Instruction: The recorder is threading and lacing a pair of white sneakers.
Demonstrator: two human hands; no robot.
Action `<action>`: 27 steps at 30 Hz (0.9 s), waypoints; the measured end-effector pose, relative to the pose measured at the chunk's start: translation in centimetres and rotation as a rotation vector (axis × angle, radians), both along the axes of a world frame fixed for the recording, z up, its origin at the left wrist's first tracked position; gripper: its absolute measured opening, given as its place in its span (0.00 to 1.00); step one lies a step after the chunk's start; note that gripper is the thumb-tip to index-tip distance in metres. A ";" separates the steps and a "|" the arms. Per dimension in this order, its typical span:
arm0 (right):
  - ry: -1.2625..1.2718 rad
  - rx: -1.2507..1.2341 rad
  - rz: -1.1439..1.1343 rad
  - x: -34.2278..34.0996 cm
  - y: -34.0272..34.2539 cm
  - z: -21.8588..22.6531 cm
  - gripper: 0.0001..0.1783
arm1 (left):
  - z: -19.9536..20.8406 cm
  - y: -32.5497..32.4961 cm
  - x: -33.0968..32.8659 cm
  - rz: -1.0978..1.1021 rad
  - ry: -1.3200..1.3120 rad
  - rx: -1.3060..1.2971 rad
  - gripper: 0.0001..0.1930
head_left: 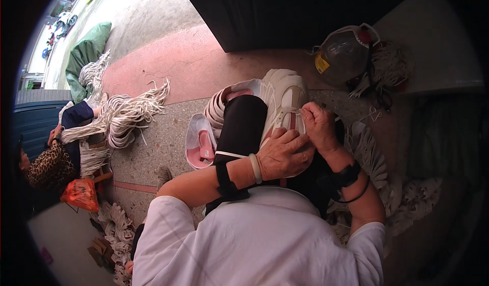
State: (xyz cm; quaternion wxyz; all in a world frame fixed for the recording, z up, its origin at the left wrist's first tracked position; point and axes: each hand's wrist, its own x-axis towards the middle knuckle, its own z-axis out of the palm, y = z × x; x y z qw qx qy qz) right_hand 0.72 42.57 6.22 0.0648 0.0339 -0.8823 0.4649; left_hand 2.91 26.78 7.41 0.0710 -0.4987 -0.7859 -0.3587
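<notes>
Cream shoe: the landmark (279, 88), lying over the person's lap between the two arms, its toe end pointing away from the body.
Left hand: bent fingers of the left hand (285, 154) lie over the near part of the cream shoe; what they grip underneath is hidden, so I cannot tell whether they pinch anything.
Right hand: at the right edge of the cream shoe, the right hand (320, 125) has thumb and forefinger pressed together, apparently on a thin white lace.
In the way: the left hand covers the near end of the cream shoe; a black-clad knee (241, 125), just left of it, hides part of the nested shoe uppers (216, 105) behind.
Farther left: a white-and-pink upper (192, 151) lies beyond the knee from the cream shoe; a bundle of white laces (125, 117) lies well apart on that side.
Far left: a co-worker (51, 169) in leopard print, an orange bag (81, 194) and, higher up, a green sack (89, 51), all well apart from the cream shoe.
Ahead right: a clear jug (340, 56) with a red cap stands past the cream shoe's toe.
Ahead: a dark panel (285, 16) blocks the view of the floor beyond the cream shoe.
Right: pale cut pieces (368, 156) lie heaped beside the right forearm, near the cream shoe.
</notes>
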 end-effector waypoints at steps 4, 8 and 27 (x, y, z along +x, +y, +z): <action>0.092 0.266 0.061 0.4 0.0 0.6 0.07 | -0.6 0.2 0.8 0.013 0.026 0.015 0.19; 0.069 0.416 0.207 0.4 0.1 1.5 0.08 | -1.8 0.0 1.6 -0.040 0.006 0.024 0.18; -0.181 -0.170 0.002 0.6 -0.5 0.2 0.08 | -0.9 -2.5 -4.1 0.291 -0.483 0.127 0.13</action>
